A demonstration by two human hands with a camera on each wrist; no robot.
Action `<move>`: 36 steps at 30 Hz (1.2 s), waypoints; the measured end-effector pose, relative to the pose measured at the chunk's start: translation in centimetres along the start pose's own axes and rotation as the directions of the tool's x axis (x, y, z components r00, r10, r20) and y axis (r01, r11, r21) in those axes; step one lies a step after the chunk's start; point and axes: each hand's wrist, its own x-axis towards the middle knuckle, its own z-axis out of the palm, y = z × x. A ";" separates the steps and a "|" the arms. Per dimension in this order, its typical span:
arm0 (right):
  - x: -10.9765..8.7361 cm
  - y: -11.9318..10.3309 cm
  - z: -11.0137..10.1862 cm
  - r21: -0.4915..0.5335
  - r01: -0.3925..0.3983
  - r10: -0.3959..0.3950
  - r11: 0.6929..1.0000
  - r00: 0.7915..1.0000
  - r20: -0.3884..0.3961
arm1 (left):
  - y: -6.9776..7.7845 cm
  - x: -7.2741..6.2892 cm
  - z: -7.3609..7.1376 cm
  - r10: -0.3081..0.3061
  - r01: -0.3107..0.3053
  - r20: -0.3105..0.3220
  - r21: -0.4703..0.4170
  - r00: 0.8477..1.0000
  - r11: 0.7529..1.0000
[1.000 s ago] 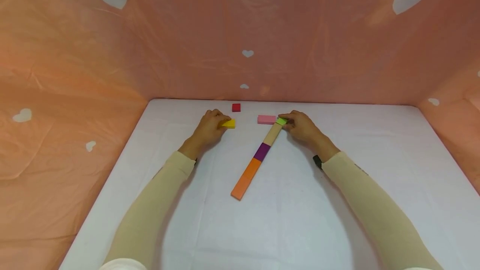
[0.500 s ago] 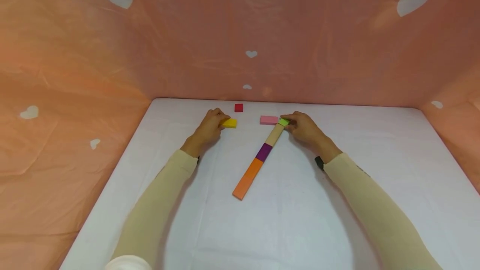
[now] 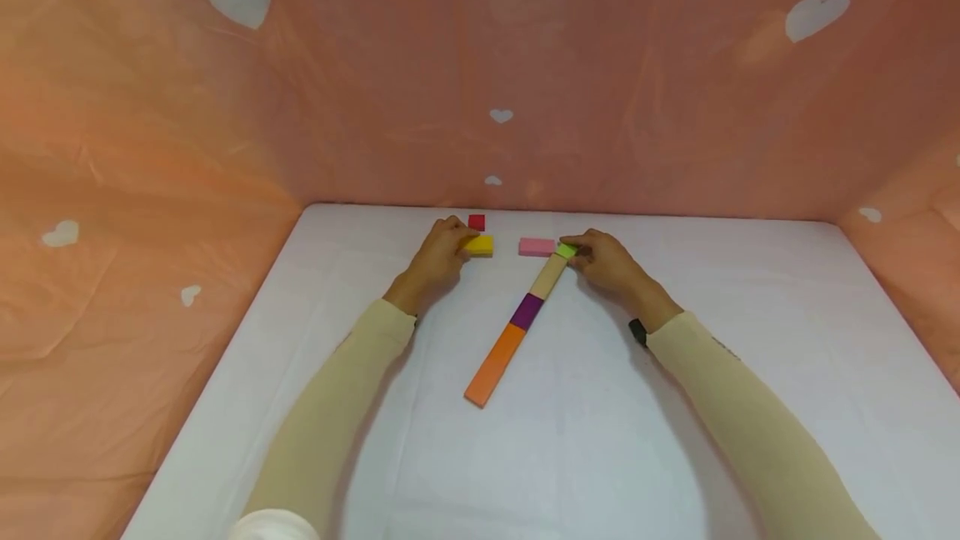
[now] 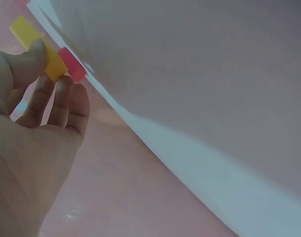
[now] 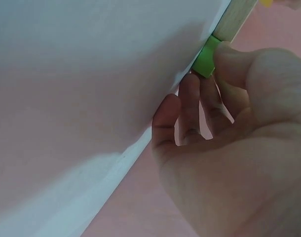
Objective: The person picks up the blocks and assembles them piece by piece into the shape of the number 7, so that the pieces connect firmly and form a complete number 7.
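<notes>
My left hand (image 3: 438, 257) pinches a yellow block (image 3: 480, 246) between thumb and fingers, just in front of a small red block (image 3: 477, 222). In the left wrist view the yellow block (image 4: 39, 48) stretches past the thumb, with the red block (image 4: 72, 64) behind it. My right hand (image 3: 609, 262) pinches a small green block (image 3: 566, 251) at the far end of a slanting row. That row runs toward me through a plain wooden block (image 3: 548, 277), a purple block (image 3: 527, 312) and an orange stretch (image 3: 495, 366). The right wrist view has the green block (image 5: 206, 58) against the wooden one.
A pink block (image 3: 537, 247) lies between the hands, its right end close to the green block. The white table (image 3: 660, 440) ends at a back edge near the red block. Peach cloth (image 3: 570, 90) with pale hearts hangs behind and at both sides.
My left hand has moved right with the yellow block, bringing it nearer the pink block and in front of the red one. The right hand stays on the green block.
</notes>
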 end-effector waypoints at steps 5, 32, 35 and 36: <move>0.2 0.0 0.3 -0.013 0.019 -0.019 1.000 1.000 -0.004 | 0.7 0.5 0.7 0.013 -0.013 0.006 -0.011 1.000 1.000; 1.1 -1.6 0.8 -0.033 0.042 -0.042 0.999 0.999 -0.004 | 1.0 1.8 1.4 -0.016 0.013 0.033 0.089 0.999 0.996; 1.0 -1.8 0.7 -0.028 0.041 -0.041 0.999 0.999 -0.005 | 1.2 1.7 1.3 0.005 -0.008 0.036 0.090 0.999 0.996; 1.0 -1.8 0.6 -0.026 0.042 -0.042 0.999 0.999 -0.005 | 1.3 1.7 1.2 0.009 -0.012 0.036 0.090 0.999 0.996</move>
